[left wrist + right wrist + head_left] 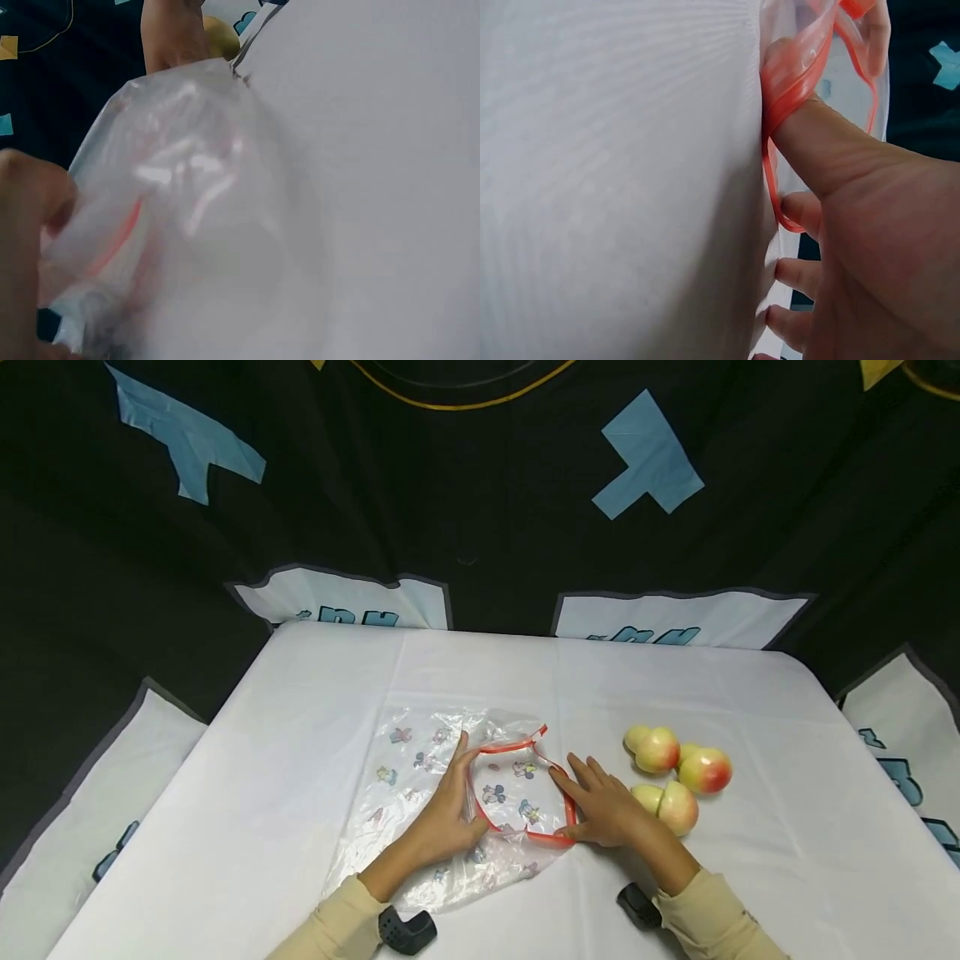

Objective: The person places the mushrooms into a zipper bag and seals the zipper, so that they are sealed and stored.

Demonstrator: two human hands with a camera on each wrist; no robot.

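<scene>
A clear plastic zip bag (390, 777) with small cartoon figures and a red zip strip lies flat on the white table, its mouth spread wide. My left hand (447, 814) is at the left side of the mouth, thumb and forefinger stretched apart along the red edge. At the right side is my right hand (603, 806), fingers spread. In the right wrist view its thumb (832, 142) reaches under the red strip (799, 86), while the other fingertips touch the table. Just right of that hand lie three yellow-and-red pears (678, 808).
The white-covered table (225, 735) carries all of this. Behind it hangs a black cloth (487, 527) with blue tape pieces. Dark wrist devices (407, 932) sit at both cuffs.
</scene>
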